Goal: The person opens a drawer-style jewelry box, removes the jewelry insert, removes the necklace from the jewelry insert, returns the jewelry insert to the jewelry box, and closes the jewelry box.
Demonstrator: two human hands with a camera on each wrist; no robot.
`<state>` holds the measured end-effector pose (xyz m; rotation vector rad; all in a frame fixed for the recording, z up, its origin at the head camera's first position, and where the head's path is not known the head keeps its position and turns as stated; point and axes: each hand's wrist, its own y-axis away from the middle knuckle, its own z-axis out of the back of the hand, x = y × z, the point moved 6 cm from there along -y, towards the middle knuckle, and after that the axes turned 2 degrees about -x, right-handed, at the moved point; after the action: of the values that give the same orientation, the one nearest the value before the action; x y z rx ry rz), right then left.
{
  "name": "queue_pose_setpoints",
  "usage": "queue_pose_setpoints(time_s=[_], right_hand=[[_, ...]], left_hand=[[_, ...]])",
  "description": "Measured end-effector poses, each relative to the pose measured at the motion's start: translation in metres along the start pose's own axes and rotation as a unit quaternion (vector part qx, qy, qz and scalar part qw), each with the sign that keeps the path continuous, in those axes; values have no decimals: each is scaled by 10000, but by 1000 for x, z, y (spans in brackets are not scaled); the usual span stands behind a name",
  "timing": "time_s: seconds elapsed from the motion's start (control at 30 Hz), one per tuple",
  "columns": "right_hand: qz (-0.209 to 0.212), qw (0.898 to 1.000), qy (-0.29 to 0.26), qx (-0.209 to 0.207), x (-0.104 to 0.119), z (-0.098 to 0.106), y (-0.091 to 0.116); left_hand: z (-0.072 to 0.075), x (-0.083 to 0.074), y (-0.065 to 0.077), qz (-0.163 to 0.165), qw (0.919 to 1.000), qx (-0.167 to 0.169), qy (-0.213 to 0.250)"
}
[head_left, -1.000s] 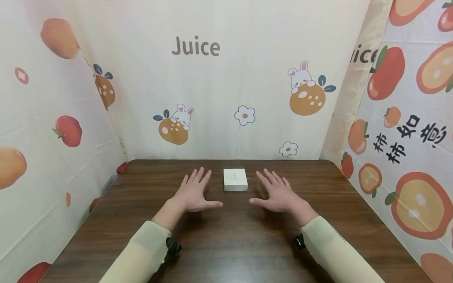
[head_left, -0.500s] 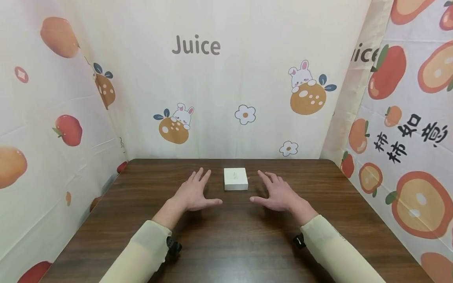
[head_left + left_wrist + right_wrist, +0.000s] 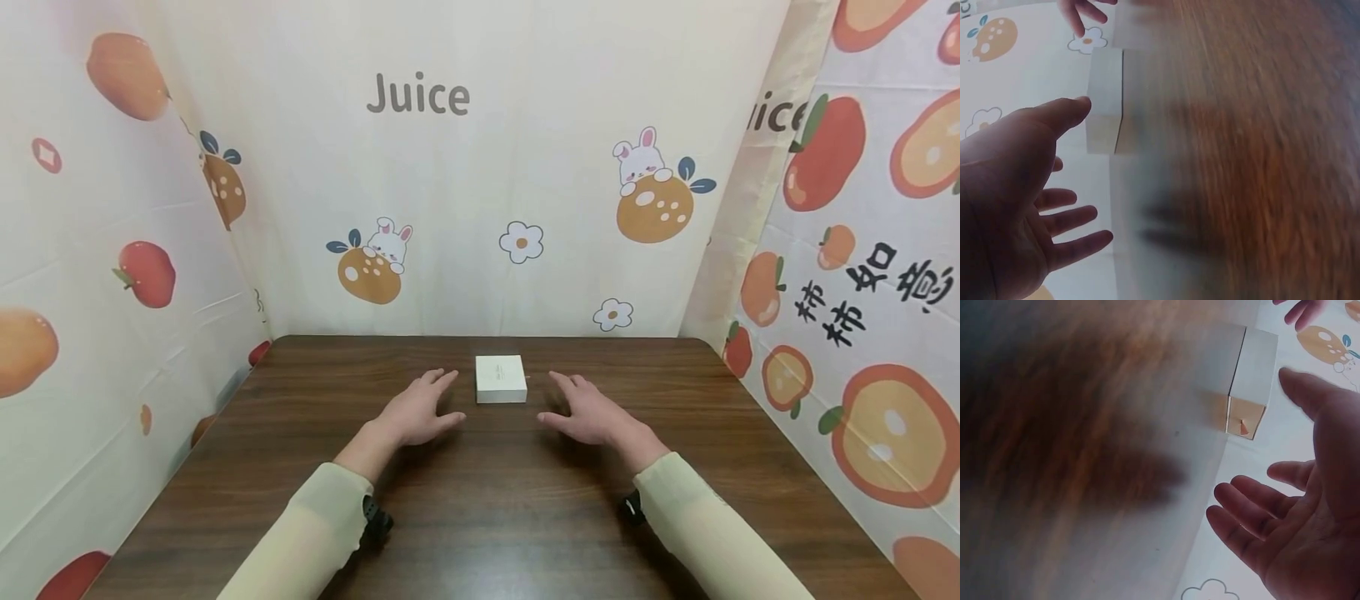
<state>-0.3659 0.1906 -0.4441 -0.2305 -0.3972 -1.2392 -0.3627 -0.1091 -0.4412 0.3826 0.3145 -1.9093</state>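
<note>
A small white box [image 3: 501, 380] with faint print on its lid lies flat near the table's far edge. To its left hovers my left hand [image 3: 417, 413], thumb and fingers spread apart and holding nothing. My right hand [image 3: 589, 413] mirrors it on the other side, also bare, its fingers loosely extended. Neither hand touches the box. In the right wrist view, a small tan tab [image 3: 1244, 427] sticks out of the box's right side. The left wrist view shows the box's plain left side [image 3: 1102, 132] beyond my thumb.
The dark wooden table [image 3: 480, 500] reflects light near the front. A printed curtain [image 3: 450, 167] with fruit and rabbits hangs right behind it, with more printed cloth at both sides. Each sleeve has a black wrist strap [image 3: 377, 522] under it.
Both hands have drawn their fingers in from a wide spread to a looser, slightly bent pose. The left hand has turned a little. The box has stayed put on the table.
</note>
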Motion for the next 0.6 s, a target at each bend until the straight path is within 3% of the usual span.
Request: queue_pose_setpoints(time_s=[0.33,0.6], right_hand=[[-57,9998,-181,-43,2,-3,-13],[92,9992,-124,-375,9,-3,-31]], left_hand=[[-11,-16,-19,-272,9994,-63,194],[-20,-27,-35,-373,9990,-156,184]])
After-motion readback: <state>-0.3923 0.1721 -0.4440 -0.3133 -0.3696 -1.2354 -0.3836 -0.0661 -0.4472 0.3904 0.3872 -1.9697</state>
